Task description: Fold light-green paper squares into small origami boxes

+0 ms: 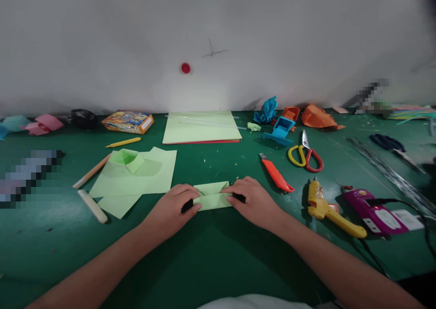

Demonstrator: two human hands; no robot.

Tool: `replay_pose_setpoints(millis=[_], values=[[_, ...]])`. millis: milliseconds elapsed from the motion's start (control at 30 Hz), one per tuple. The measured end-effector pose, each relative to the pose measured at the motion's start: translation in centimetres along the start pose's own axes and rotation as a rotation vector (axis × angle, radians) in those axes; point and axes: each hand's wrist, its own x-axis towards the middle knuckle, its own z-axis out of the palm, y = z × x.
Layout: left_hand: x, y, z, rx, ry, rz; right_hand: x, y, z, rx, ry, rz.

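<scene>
A small folded piece of pale green paper (214, 202) lies at the middle of the table, close to me. My left hand (182, 202) pinches its left end between thumb and fingers. At the other end my right hand (247, 198) grips the paper the same way. A flap along the paper's far side stands slightly raised, with slanted creases near both corners. To the left rest flat green sheets (155, 175), and a folded green paper shape (127, 160) sits on them. The fingertips partly hide both ends of the held paper.
Right of my hands lie a red utility knife (275, 175), scissors (306, 154), a yellow glue gun (322, 204) and a purple device (374, 211) with a cable. Behind are a green paper stack (202, 127) and a blue folded paper (281, 129). A white stick (92, 207) lies left.
</scene>
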Motion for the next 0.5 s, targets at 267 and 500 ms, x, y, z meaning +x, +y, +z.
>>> replay_pose_setpoints(millis=[267, 500], values=[[-0.12, -0.08, 0.18, 0.050, 0.025, 0.074, -0.01, 0.41, 0.33, -0.053, -0.010, 0.021], [-0.42, 0.11, 0.18, 0.115, 0.090, 0.188, 0.09, 0.97, 0.60, -0.075, -0.010, -0.024]])
